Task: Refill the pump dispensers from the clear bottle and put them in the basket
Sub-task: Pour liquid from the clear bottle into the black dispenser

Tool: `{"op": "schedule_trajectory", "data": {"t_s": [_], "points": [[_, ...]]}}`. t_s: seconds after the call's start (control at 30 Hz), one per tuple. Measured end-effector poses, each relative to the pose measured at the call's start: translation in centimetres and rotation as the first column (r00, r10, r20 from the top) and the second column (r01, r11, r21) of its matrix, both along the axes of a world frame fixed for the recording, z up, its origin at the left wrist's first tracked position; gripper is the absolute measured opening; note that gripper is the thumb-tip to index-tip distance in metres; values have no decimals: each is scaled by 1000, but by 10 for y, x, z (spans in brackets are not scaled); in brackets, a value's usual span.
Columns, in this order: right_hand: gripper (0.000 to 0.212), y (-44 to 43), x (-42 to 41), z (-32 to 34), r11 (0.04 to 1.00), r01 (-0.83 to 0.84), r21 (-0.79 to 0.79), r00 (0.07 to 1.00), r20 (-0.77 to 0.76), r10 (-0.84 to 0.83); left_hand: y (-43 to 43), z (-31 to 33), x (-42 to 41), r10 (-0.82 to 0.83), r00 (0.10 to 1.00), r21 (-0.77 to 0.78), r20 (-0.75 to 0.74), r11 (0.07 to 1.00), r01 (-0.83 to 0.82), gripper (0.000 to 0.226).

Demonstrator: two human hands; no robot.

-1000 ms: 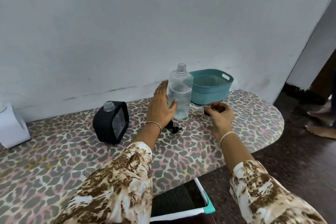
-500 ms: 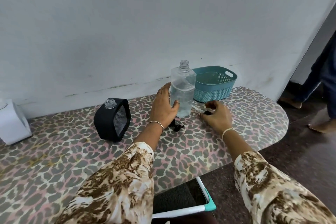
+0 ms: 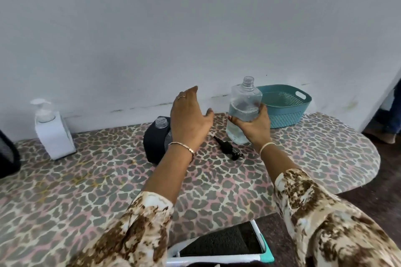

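Note:
The clear bottle (image 3: 244, 104), uncapped and about half full of clear liquid, stands near the middle of the table with my right hand (image 3: 253, 124) gripping its lower half. My left hand (image 3: 189, 119) hovers open just left of it, above the black dispenser (image 3: 155, 141), whose clear threaded neck is uncovered. Its black pump head (image 3: 226, 147) lies flat on the table between the two containers. A white pump dispenser (image 3: 52, 130) with its pump fitted stands at the far left by the wall. The teal basket (image 3: 284, 104) sits behind the bottle, with nothing visible in it.
The table (image 3: 303, 158) has a leopard-print cover and a rounded right end; the wall runs close behind it. A dark object (image 3: 7, 156) pokes in at the left edge. A white-and-teal frame (image 3: 238, 253) lies under the front edge. Someone's foot (image 3: 388, 136) shows at far right.
My left hand let go of the clear bottle and moved left over the black dispenser. My right hand left the table and took hold of the bottle. The view shifted left, showing the white dispenser.

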State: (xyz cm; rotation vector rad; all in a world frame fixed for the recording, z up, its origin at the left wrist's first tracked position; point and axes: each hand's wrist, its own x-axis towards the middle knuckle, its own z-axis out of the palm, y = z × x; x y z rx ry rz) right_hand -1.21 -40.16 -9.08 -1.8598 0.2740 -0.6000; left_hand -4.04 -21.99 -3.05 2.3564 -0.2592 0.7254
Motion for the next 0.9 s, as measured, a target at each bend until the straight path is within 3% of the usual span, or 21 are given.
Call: {"op": "schedule_trajectory", "data": {"t_s": [0.33, 0.57, 0.73, 0.9], "points": [[87, 19, 10, 0, 983, 171, 72, 985, -2, -172, 80, -35, -13, 190, 966, -40, -177, 979, -200, 77], [86, 22, 12, 0, 977, 198, 81, 980, -16, -197, 84, -61, -15, 87, 983, -303, -162, 944, -133, 73], [87, 27, 14, 2, 968, 232, 91, 973, -25, -230, 83, -79, -21, 25, 986, -537, -163, 836, -110, 76], [87, 31, 16, 1, 964, 259, 57, 966, -37, -257, 83, -95, -21, -5, 986, -608, -165, 788, -97, 64]]}}
